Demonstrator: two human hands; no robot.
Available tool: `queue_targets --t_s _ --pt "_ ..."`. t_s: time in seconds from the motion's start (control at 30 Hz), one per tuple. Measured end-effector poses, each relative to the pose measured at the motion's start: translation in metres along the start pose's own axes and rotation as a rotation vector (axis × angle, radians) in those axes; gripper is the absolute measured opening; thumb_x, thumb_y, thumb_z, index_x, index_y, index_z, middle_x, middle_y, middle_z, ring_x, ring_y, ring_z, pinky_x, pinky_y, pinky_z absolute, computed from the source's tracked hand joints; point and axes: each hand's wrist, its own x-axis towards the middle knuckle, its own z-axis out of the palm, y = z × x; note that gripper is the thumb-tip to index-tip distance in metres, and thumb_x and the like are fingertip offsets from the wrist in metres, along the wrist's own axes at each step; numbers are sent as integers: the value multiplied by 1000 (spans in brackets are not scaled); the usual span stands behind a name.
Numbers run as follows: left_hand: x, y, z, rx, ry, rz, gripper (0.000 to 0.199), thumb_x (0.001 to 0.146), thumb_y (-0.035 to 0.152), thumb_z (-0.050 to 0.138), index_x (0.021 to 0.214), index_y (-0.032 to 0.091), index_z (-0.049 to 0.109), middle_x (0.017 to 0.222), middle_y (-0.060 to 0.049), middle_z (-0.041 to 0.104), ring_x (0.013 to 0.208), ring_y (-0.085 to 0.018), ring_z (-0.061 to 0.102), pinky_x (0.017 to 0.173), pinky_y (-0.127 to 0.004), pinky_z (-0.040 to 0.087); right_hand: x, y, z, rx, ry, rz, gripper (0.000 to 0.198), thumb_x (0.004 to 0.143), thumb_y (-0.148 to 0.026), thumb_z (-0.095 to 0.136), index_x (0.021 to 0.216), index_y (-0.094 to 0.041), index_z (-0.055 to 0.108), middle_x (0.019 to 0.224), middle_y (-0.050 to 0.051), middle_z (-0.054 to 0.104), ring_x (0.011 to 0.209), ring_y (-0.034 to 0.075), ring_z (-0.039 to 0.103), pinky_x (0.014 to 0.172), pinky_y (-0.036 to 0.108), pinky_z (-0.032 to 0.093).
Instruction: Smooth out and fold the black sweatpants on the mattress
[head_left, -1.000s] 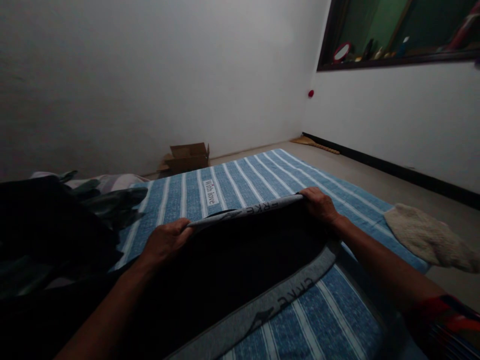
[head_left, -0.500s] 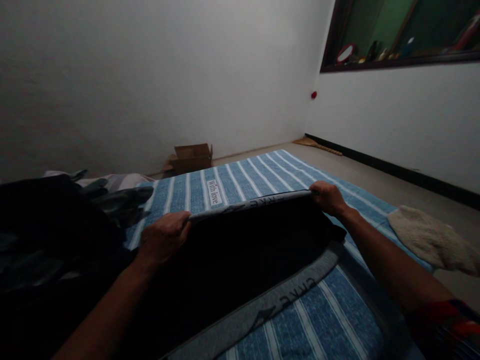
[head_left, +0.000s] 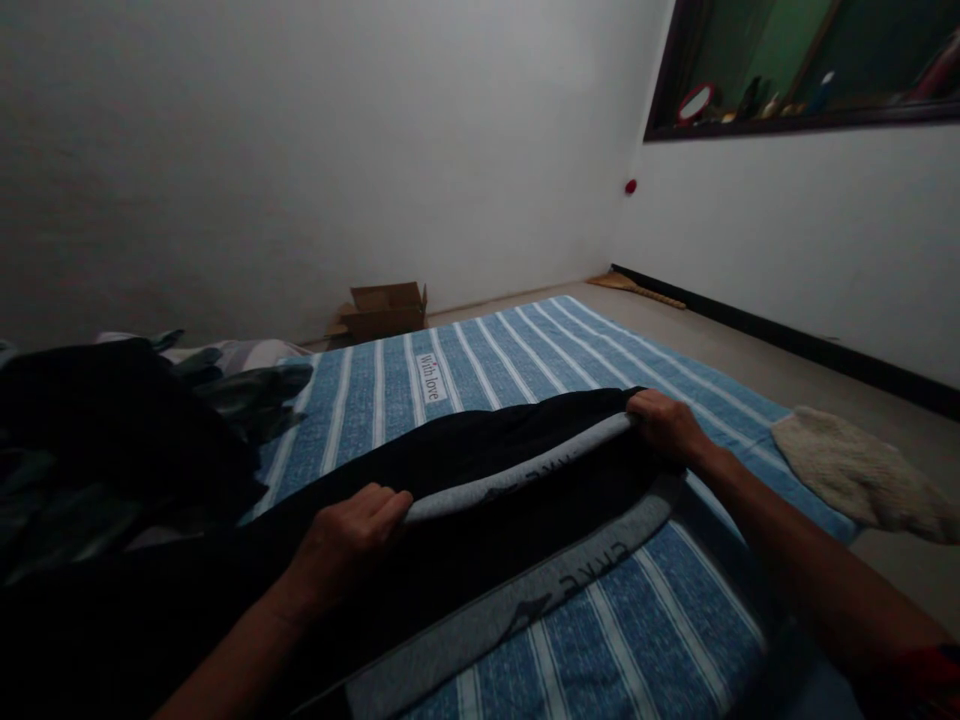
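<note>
A black garment [head_left: 480, 425] with grey lettered bands lies across the striped bed cover. My left hand [head_left: 352, 540] is closed on the near end of its upper grey band [head_left: 517, 470]. At the far end of that same band, my right hand [head_left: 666, 425] grips the fabric in a pinch. Between the two hands the band runs nearly straight, with black cloth bulging behind it. A second grey band [head_left: 517, 605] with a dark logo rests flat on the cover nearer to me. The garment's kind cannot be made out, as its left part fades into shadow.
The blue and white striped cover [head_left: 510, 350] carries a "With love" patch. Dark clothes [head_left: 127, 430] are heaped at left. A cardboard box [head_left: 386, 308] stands by the wall. At right lies a beige fleecy cloth [head_left: 855, 470]; a broom [head_left: 634, 288] is on the floor behind.
Both hands have moved down and toward me, the left one more. The upper band came with them, narrowing the gap between the bands, and black cloth now shows behind it.
</note>
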Motion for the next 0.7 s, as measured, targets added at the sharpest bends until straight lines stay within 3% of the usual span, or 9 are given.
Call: queue_targets --t_s 0.23,0.4,0.6,0.7 --pt "1 12 -20 39 -122 63 25 82 3 38 80 16 59 71 -2 53 63 -15 48 51 -24 36 -5 -3 -11 -24 -17 -27 19 76 -6 43 80 -19 57 83 5 60 83 18 54 67 25 38" --pt "-17 17 -16 56 -179 63 29 79 -1 40 89 16 61 79 -4 57 70 -17 52 55 -25 40 -18 -10 -17 -33 -45 -68 20 78 -5 41 76 -19 55 81 5 59 82 17 53 67 24 38" --pt "-24 17 -20 97 -33 -1 36 79 0 36 97 15 63 86 -8 62 75 -19 56 56 -25 45 -29 -14 -22 -22 -23 -93 20 79 -6 41 78 -19 56 85 6 60 86 18 53 68 24 40" --pt "-27 17 -32 75 0 60 38 81 2 33 98 15 64 89 -9 65 78 -19 59 59 -25 49 -35 -16 -28 7 14 -121 20 83 -9 40 78 -18 57 85 7 61 88 19 54 71 26 44"
